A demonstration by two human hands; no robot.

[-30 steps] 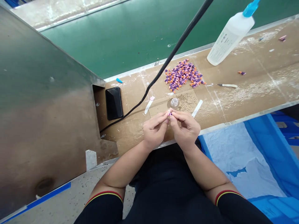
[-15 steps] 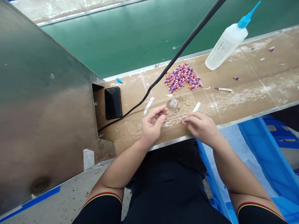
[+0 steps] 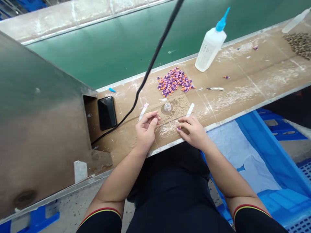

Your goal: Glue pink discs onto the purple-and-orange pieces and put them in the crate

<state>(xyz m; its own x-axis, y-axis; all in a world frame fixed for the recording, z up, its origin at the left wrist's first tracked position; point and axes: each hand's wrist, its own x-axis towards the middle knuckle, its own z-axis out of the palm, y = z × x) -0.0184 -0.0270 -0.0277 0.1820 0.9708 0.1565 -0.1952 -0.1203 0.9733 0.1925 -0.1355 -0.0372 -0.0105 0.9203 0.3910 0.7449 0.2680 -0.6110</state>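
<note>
On my feed, right hand (image 3: 194, 131) pinched small purple-orange piece (image 3: 179, 128) by the surface's near edge (image 3: 167, 147); left hand (image 3: 146, 130) sat apart, piece to its right, fingers half-curled, contents I couldn't tell. Long axis unclear.

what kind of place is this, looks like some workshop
Probably a factory workstation for small handwork: a pile of tiny purple and orange pieces, a squeeze bottle with a blue nozzle, and a long green strip, perhaps a conveyor.
</note>
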